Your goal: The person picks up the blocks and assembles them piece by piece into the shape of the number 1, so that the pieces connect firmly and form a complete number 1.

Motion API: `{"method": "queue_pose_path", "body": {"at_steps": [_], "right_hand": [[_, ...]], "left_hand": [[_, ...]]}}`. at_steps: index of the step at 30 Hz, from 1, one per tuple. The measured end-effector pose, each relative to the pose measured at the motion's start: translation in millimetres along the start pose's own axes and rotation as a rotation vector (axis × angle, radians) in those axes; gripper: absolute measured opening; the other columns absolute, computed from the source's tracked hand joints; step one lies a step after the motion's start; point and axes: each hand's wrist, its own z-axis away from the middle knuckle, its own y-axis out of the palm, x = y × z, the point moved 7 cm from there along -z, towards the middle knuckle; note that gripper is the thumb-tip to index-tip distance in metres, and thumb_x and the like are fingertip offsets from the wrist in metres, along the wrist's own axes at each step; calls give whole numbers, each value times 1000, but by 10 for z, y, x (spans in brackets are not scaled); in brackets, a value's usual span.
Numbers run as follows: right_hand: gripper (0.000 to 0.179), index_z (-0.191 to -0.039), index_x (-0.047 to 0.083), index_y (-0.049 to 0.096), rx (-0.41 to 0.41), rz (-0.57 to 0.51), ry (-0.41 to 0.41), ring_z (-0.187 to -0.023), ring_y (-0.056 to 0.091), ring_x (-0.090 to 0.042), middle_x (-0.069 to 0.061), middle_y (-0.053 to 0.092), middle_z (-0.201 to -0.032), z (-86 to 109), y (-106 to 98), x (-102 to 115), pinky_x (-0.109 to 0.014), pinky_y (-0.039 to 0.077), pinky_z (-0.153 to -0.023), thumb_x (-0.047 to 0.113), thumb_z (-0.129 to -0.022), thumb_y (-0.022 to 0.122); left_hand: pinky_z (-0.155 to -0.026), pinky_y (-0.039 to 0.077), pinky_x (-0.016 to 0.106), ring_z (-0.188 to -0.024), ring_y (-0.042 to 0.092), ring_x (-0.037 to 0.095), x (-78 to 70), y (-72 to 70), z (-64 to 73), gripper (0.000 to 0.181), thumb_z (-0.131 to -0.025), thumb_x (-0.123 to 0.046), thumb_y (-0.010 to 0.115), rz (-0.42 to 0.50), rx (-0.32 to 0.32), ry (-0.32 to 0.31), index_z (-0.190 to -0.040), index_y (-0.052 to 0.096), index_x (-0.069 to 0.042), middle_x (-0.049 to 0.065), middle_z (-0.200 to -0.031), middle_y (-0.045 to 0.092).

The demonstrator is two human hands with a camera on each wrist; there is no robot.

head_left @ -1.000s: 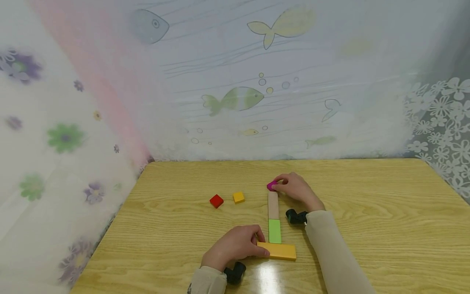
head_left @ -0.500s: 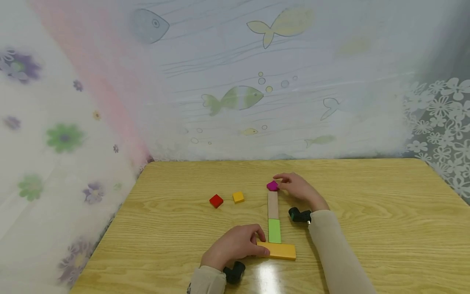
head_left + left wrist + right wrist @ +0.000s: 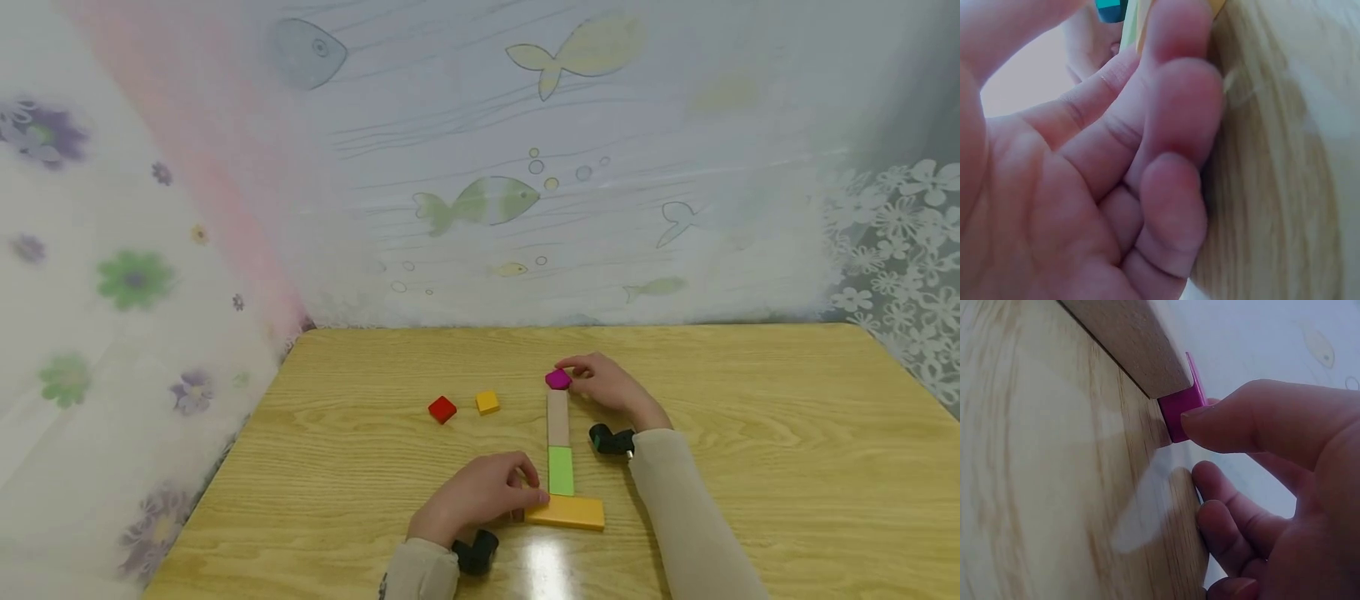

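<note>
In the head view a small magenta block (image 3: pixel 557 379) sits at the far end of a wooden block (image 3: pixel 558 418). My right hand (image 3: pixel 609 385) holds it between thumb and index finger; the right wrist view shows the thumb (image 3: pixel 1210 428) against the magenta block (image 3: pixel 1180 412). A green block (image 3: pixel 561 471) continues the row toward me, meeting a long yellow block (image 3: pixel 570 512) laid crosswise. My left hand (image 3: pixel 480 498) is over that block's left end, thumb at its top edge, fingers loosely bent. In the left wrist view, the fingers (image 3: pixel 1182 106) partly hide the blocks.
A red block (image 3: pixel 442 409) and a small yellow block (image 3: pixel 487 402) lie left of the row on the wooden table (image 3: pixel 337 450). Printed sheets (image 3: pixel 450 125) hang behind and beside the table. Black wrist cameras (image 3: pixel 476 553) are on both wrists.
My left hand has lifted slightly, its thumb moving from the long yellow block's front side to its top edge. The right hand shifted a little right, uncovering more of the magenta block.
</note>
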Motion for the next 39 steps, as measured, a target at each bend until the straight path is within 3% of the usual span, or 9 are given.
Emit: {"method": "queue_pose_path", "body": {"at_steps": [7, 10, 17, 21, 26, 30, 34, 39], "right_hand": [[35, -121, 8, 55, -2, 15, -43, -88, 47, -27, -19, 51, -113, -10, -30, 35, -36, 38, -70, 11, -86, 51], [35, -121, 8, 55, -5, 10, -50, -92, 48, -30, -19, 51, -113, -14, -25, 29, -38, 39, -72, 10, -87, 50], [38, -126, 11, 52, 41, -16, -51, -98, 48, -31, -18, 48, -115, 2, 136, 38, -39, 40, -75, 8, -88, 48], [36, -123, 14, 55, 23, -20, -16, -96, 48, -28, -14, 49, -112, 20, 166, 44, -40, 39, -76, 8, -87, 50], [36, -123, 15, 54, 29, -32, -7, -95, 48, -26, -13, 48, -113, 30, 132, 34, -37, 40, -75, 10, -88, 51], [37, -124, 16, 54, 13, -31, 13, -92, 48, -25, -12, 47, -111, 31, 53, -10, -36, 40, -73, 10, -87, 51], [36, -122, 17, 55, -8, -20, 14, -90, 47, -24, -10, 48, -108, 29, 3, -38, -37, 40, -75, 11, -87, 52], [36, -123, 18, 55, 15, -17, 14, -91, 47, -23, -10, 47, -109, 24, 12, -33, -36, 39, -76, 13, -87, 53]], "left_hand": [[-58, 43, 30, -63, 55, 15, 93, -72, -14, 25, -82, -44, 59, 95, 0, -3, -92, 58, -21, -3, -71, 60], [-59, 45, 31, -63, 56, 17, 140, -126, -7, 25, -84, -43, 57, 97, -3, -13, -94, 57, -20, -1, -73, 60], [-56, 42, 32, -62, 53, 16, 199, -375, 137, 29, -83, -41, 59, -90, -75, -84, -99, 57, -17, -1, -73, 57], [-58, 41, 32, -64, 51, 15, 188, -574, 152, 35, -84, -42, 58, -146, -140, -86, -105, 56, -13, -1, -79, 55], [-61, 41, 33, -68, 50, 15, 88, -791, 61, 40, -85, -42, 56, -199, -191, -82, -111, 54, -11, 1, -88, 55], [-65, 42, 34, -75, 52, 15, -93, -906, -87, 40, -86, -43, 54, -215, -228, -45, -114, 53, -14, 2, -95, 56], [-70, 43, 35, -80, 52, 16, -204, -926, -209, 40, -86, -44, 54, -231, -246, -26, -115, 53, -16, 1, -97, 56], [-71, 43, 35, -81, 52, 17, -137, -910, -286, 41, -86, -39, 57, -272, -282, -59, -115, 53, -10, 4, -97, 55]]}}
